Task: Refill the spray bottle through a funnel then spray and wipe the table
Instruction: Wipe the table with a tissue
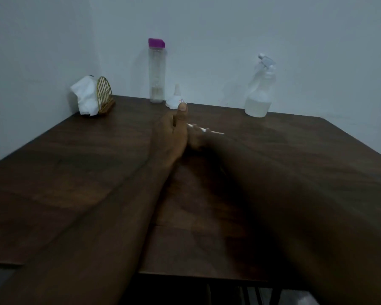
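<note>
**Hands side by side mid-table, funnel at 12 o'clock**

Left hand (171, 130): edge-on to camera, thumb straight up, fingers hidden behind the palm. Open or closed: can't tell. Nothing visibly held.
Right hand (196, 138): right alongside at 3 o'clock, badly blurred. White streak (205, 129) at its fingertips, maybe tissue. Grip unreadable.

Funnel (174, 99): 12 o'clock from the left thumb, meeting the thumb tip in view; contact not confirmable. Standing mouth-down, spout up, long axis vertical. White, translucent, small sticker on the skirt. Nearer the left hand, so likely a left-hand pick. Needs flipping before seating in a bottle neck.

Spray bottle (260, 91): 2 o'clock from the right hand, well apart, at the far edge of the table (75, 172) against the wall. Upright, trigger head on, clear body, cloudy liquid low down. Closer to the right hand than the left.

Water bottle (156, 71): 11 o'clock, just beside the funnel. Tall, clear, purple cap on, looks near empty.
Tissue holder (103, 95): 10 o'clock, far corner, white tissues (84, 95) stuffed in.

Refill done or pending: not decidable from this view.
</note>
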Available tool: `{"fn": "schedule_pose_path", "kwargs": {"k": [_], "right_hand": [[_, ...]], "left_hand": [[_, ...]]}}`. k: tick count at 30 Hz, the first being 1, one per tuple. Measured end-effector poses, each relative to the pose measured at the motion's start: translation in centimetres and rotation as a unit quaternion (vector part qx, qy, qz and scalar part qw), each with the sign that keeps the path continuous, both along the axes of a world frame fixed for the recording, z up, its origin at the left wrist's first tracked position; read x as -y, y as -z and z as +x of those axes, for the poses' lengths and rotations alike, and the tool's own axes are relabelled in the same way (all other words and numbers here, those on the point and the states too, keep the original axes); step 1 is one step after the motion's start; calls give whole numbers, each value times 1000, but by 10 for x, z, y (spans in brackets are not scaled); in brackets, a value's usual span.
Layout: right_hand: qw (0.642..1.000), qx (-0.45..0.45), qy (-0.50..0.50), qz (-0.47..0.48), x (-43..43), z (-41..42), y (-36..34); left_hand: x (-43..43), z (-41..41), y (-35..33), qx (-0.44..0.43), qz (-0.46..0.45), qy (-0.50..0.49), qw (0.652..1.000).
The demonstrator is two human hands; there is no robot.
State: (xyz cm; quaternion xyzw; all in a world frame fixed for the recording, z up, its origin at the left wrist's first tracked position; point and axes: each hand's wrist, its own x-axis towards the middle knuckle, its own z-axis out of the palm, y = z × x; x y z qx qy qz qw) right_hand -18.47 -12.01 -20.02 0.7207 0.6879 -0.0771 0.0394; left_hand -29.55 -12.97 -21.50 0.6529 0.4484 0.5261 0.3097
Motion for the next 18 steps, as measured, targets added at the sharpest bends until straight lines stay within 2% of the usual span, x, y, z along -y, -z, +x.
{"fn": "schedule_pose_path", "kwargs": {"k": [2,6,10,12,15,18], "right_hand": [[1000,-21,-4,-2,1,-18,6],[995,-44,-79,-34,19,-33,15],[987,-21,-157,-35,83,-36,10],[986,-36,-158,-27,121,-26,11],[984,-57,-165,-13,179,-15,17],[983,-63,-169,-33,199,-19,16]], "left_hand": [[-2,-3,0,-15,33,-30,999],[8,-13,-5,-17,74,-80,994],[31,-20,-14,-26,143,-57,988],[39,-21,-13,-44,166,-34,984],[46,-17,-7,-18,153,6,988],[46,-10,-12,14,113,1,994]]}}
